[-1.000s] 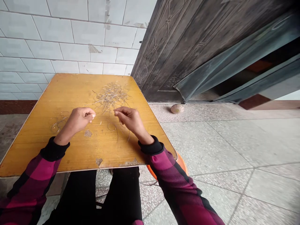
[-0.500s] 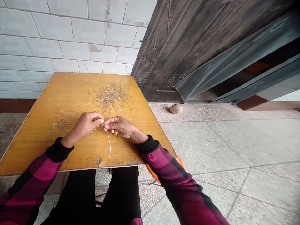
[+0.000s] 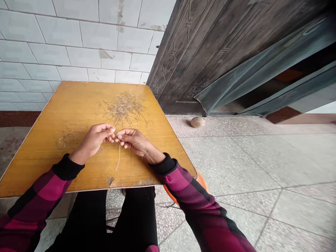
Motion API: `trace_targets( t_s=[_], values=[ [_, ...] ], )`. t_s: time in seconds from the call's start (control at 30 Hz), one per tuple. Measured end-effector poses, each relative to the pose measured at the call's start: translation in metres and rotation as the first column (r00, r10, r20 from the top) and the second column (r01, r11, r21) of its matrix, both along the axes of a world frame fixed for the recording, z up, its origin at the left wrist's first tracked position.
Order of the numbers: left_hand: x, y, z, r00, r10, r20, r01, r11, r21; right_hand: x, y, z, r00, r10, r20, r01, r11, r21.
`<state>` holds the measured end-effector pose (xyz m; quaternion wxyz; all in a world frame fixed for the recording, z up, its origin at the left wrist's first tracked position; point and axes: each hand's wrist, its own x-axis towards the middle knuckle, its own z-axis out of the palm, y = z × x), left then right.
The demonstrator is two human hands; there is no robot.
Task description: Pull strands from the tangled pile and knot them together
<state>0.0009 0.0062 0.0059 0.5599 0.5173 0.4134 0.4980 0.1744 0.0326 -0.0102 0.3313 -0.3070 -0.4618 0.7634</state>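
Above the table's near half, my left hand (image 3: 101,137) and my right hand (image 3: 133,140) face each other with fingertips almost meeting. Both are closed in a pinch on a thin silvery wire (image 3: 119,154). One end of the wire hangs down below my right fingers and curves slightly left; the rest is mostly hidden by the fingers. Just beyond my hands lies a large tangled heap of wire pieces (image 3: 126,106). A smaller, looser group of bent wires (image 3: 68,135) rests left of my left hand.
The yellow wooden table (image 3: 78,98) has a chipped near edge and stands against a white tiled wall (image 3: 76,56). An orange rim (image 3: 202,180) shows beneath its right side. A dark carved door (image 3: 189,52) and a roundish stone (image 3: 197,121) are to the right.
The wire loop that showed between my hands is now mostly hidden by my fingers. The hanging end has swung left, and my left fingers have curled further in.
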Motion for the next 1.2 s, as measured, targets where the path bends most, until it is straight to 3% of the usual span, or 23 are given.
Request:
trace_targets(
  t_s=[0.13,0.27,0.47,0.77,1.2],
  values=[
    [0.000,-0.001,-0.004,0.958,-0.080,0.274,0.127,0.980,-0.155,0.002,0.003,0.000,0.999,-0.027,-0.045,0.026,0.999,-0.031],
    [0.002,0.000,-0.008,0.926,-0.033,0.375,0.120,0.970,-0.213,0.003,0.004,-0.001,0.996,-0.056,-0.076,0.053,0.998,-0.037],
    [0.005,0.000,-0.010,0.915,0.036,0.401,0.040,0.983,-0.180,0.001,0.003,-0.004,0.989,-0.089,-0.114,0.085,0.996,-0.037],
    [0.005,-0.001,-0.010,0.928,0.010,0.373,0.045,0.989,-0.139,-0.001,0.003,-0.006,0.983,-0.026,-0.182,0.020,0.999,-0.036],
    [0.006,-0.003,-0.011,0.885,-0.014,0.466,0.081,0.989,-0.123,-0.001,0.003,-0.005,0.966,0.026,-0.258,-0.048,0.996,-0.081]
  ],
)
